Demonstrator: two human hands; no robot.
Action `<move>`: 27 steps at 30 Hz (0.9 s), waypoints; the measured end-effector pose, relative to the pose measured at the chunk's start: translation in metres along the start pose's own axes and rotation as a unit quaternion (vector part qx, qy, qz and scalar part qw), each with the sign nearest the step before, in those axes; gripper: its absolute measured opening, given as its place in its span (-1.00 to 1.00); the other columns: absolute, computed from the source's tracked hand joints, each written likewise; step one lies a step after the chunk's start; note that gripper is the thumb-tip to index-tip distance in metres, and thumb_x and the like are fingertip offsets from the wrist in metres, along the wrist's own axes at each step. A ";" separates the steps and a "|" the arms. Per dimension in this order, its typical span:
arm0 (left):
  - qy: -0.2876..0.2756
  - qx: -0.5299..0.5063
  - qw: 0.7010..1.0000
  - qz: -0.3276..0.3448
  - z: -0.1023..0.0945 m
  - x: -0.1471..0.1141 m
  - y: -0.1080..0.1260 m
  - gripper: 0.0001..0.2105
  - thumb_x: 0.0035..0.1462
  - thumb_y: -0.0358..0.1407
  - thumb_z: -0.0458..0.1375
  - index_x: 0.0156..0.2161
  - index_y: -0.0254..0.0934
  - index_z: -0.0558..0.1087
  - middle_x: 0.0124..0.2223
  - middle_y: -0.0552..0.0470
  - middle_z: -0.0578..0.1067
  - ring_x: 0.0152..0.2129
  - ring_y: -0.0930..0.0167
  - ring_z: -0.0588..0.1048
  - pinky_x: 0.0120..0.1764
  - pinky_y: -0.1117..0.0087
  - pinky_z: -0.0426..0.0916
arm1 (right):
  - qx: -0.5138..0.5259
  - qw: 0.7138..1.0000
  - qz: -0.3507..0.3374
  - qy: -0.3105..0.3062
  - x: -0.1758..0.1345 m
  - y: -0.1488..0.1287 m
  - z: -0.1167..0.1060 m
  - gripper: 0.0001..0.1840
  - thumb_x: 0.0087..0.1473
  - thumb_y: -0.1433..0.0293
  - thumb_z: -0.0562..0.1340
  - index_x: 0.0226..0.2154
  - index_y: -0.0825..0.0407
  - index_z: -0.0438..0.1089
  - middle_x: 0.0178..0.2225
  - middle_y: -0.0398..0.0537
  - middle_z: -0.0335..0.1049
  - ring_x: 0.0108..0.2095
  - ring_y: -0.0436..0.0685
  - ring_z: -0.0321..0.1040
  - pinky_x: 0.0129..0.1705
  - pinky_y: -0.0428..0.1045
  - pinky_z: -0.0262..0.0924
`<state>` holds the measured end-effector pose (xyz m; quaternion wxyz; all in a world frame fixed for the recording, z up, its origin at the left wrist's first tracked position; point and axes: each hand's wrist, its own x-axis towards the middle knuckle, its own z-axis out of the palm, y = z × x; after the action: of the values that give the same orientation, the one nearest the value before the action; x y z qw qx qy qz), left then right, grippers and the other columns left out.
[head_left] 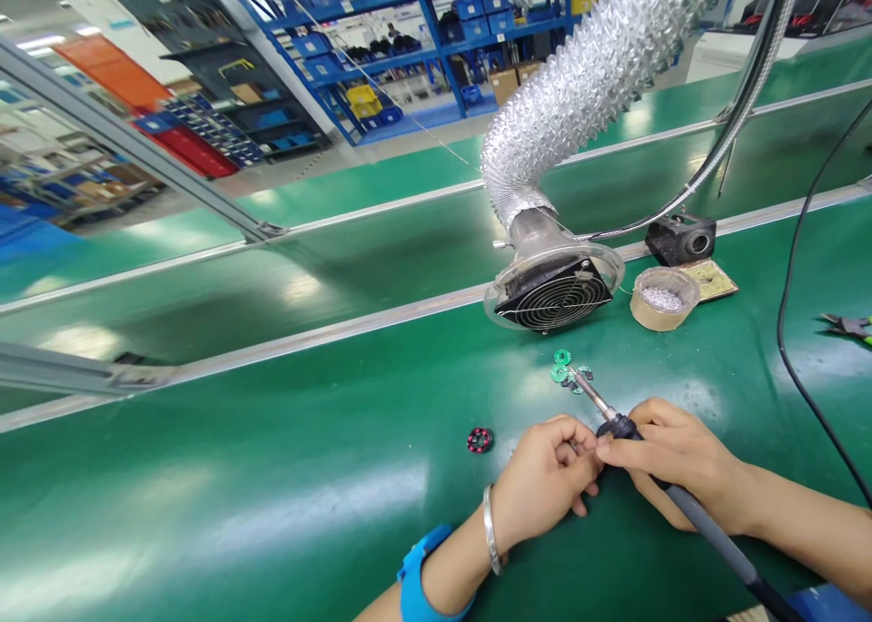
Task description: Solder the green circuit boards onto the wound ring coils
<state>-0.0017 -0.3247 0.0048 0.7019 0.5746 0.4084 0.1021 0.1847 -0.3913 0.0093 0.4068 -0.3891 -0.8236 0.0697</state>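
Note:
My right hand (691, 466) is wrapped round the grip of a soldering iron (708, 529), whose metal tip points up and to the left. Close against its thumb, my left hand (549, 475) is closed in a pinch; whatever lies between those fingertips is hidden. Beyond the iron's tip lies a small cluster of round green circuit boards (559, 372) with dark bits beside them. A ring-shaped part with red and black segments (480, 439) rests on the green bench mat (327, 477), left of my left hand.
A fume extractor fan (559, 297) on a silver flexible duct (565, 95) hangs ahead. To its right stand a round tub (664, 302) of silvery bits, a sponge tray (712, 280) and a black iron holder (681, 239). A black cable (783, 331) and pliers (848, 327) lie right.

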 end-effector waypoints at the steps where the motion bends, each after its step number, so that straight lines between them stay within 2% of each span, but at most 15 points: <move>1: 0.002 0.002 1.000 0.003 0.000 -0.001 0.000 -0.85 0.05 -0.27 0.19 -0.39 -0.33 0.34 -0.61 0.14 0.44 -0.80 0.63 0.32 -0.73 0.69 0.20 | -0.003 1.000 -0.001 0.000 0.000 0.000 0.000 -0.55 0.09 0.67 0.06 0.03 0.07 0.26 -0.49 -0.15 0.39 -0.44 0.03 0.27 -0.32 -0.01 0.22; 7: 0.024 0.017 0.999 0.039 0.004 -0.002 0.000 -0.88 0.02 -0.31 0.16 -0.41 -0.30 0.32 -0.61 0.16 0.40 -0.76 0.59 0.33 -0.73 0.64 0.27 | -0.018 1.000 -0.008 -0.006 0.000 -0.001 -0.001 -0.56 0.09 0.66 0.06 0.01 0.07 0.26 -0.52 -0.17 0.36 -0.48 0.03 0.20 -0.36 -0.02 0.20; 11: 0.035 0.040 0.998 0.037 0.007 -0.002 0.002 -0.94 0.00 -0.37 0.13 -0.43 -0.30 0.32 -0.62 0.16 0.38 -0.77 0.59 0.31 -0.74 0.64 0.25 | 0.002 1.000 -0.008 -0.001 0.001 -0.002 -0.005 -0.57 0.11 0.65 0.05 0.03 0.09 0.25 -0.53 -0.17 0.31 -0.48 0.04 0.16 -0.38 -0.02 0.17; 16: 0.049 0.055 0.997 0.026 0.009 -0.003 0.003 -0.97 -0.02 -0.42 0.11 -0.45 -0.31 0.33 -0.65 0.17 0.37 -0.77 0.59 0.31 -0.73 0.64 0.24 | 0.020 0.998 0.046 0.042 0.004 -0.013 -0.022 -0.56 0.11 0.57 0.09 0.07 0.10 0.27 -0.49 -0.12 0.25 -0.49 0.05 0.17 -0.41 -0.01 0.14; 18: 0.054 0.055 0.997 0.021 0.009 -0.003 0.004 -0.98 -0.03 -0.43 0.10 -0.45 -0.32 0.34 -0.65 0.18 0.35 -0.77 0.58 0.32 -0.72 0.64 0.23 | 0.031 0.997 0.064 0.039 0.004 -0.018 -0.029 -0.58 0.09 0.53 0.10 0.02 0.11 0.31 -0.48 -0.08 0.26 -0.48 0.07 0.20 -0.45 0.00 0.12; 23: 0.063 0.063 0.996 0.023 0.009 -0.003 0.004 -0.97 -0.07 -0.45 0.09 -0.48 -0.32 0.35 -0.63 0.18 0.34 -0.76 0.57 0.34 -0.73 0.63 0.21 | 0.096 0.988 0.114 0.050 0.001 -0.025 -0.035 -0.71 0.01 0.50 0.09 -0.16 0.09 0.35 -0.58 -0.15 0.22 -0.62 0.04 0.12 -0.54 -0.01 0.00; 25: 0.065 0.070 0.995 0.023 0.009 -0.003 0.004 -0.97 -0.07 -0.44 0.09 -0.48 -0.32 0.35 -0.63 0.17 0.33 -0.75 0.56 0.35 -0.73 0.62 0.22 | 0.113 0.985 0.115 0.067 0.001 -0.025 -0.034 -0.75 -0.01 0.51 0.09 -0.22 0.08 0.33 -0.57 -0.14 0.25 -0.62 0.02 0.10 -0.54 -0.02 -0.02; 27: 0.064 0.075 0.995 0.021 0.009 -0.003 0.005 -0.97 -0.07 -0.44 0.08 -0.48 -0.31 0.35 -0.62 0.17 0.33 -0.74 0.55 0.36 -0.72 0.62 0.22 | 0.122 0.985 0.105 0.054 0.001 -0.024 -0.034 -0.76 -0.02 0.52 0.09 -0.23 0.08 0.31 -0.56 -0.13 0.28 -0.62 0.01 0.11 -0.54 -0.03 -0.02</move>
<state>0.0043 -0.3318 0.0104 0.6271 0.6262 0.4467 0.1231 0.1947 -0.4143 0.0423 0.4857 -0.4243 -0.7400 0.1912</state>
